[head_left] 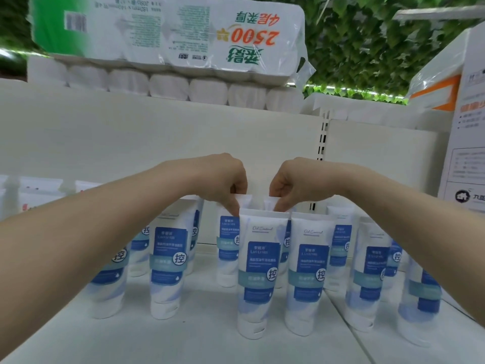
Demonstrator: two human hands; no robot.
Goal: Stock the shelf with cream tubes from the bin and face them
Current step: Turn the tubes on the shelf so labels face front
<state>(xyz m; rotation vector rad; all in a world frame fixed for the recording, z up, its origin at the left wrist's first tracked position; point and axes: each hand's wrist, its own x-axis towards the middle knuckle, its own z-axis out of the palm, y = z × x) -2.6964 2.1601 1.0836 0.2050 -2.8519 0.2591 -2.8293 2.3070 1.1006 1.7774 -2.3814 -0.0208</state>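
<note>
You are facing a white metal store shelf (183,337) with a pale back panel, and above it is lying a large plastic-wrapped pack of white toilet rolls (168,32), its print reading upside down to you: a red "2500" beside green brand characters. At the far right a white cardboard box with an orange patch (467,106) is standing, its small print too blurred to read. Across the shelf, rows of white cream tubes with blue and teal labels (168,266) are standing upright on their caps, each showing "Oil Control" in script near the crimp, "LAO LI SHI" on the blue panel and a round badge with the character "控". You are working on the front centre tube (258,274), which is standing just beside a matching neighbour on its right. Your left hand (223,179) is pinching the left corner of its flat crimped top, and your right hand (291,185) is pinching the right corner, so both hands are closed on that one tube from above, fingertips meeting its upper edge.
</note>
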